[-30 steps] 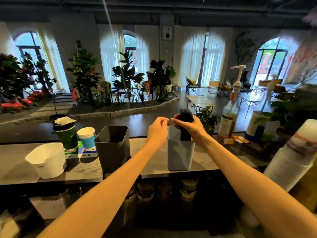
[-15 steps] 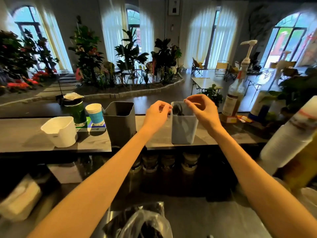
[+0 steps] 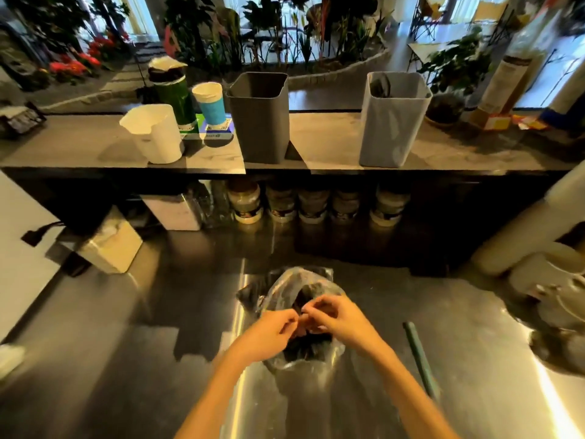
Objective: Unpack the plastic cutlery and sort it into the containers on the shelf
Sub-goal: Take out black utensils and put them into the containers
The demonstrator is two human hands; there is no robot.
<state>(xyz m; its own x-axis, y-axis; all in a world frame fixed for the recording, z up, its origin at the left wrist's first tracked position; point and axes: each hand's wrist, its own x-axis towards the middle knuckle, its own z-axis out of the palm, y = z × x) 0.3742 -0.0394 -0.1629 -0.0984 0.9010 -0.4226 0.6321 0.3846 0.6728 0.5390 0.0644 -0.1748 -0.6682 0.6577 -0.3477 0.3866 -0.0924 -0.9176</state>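
I see both hands (image 3: 304,321) pinching plastic bag (image 3: 286,289) on desk (image 3: 474,359) | risk: thin film tears, black cutlery (image 3: 305,346) spills

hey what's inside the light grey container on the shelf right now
Dark cutlery pieces stand against the left inner side of the light grey container. Its opaque walls hide the lower part, so count and type cannot be told.

At the lower centre, the left hand (image 3: 272,332) and right hand (image 3: 340,318) pinch the mouth of a clear bag (image 3: 285,289) on the steel table (image 3: 158,359). On the shelf (image 3: 326,144) above stand a dark bin (image 3: 259,118) and a pale bin (image 3: 392,122) holding black cutlery (image 3: 380,85).
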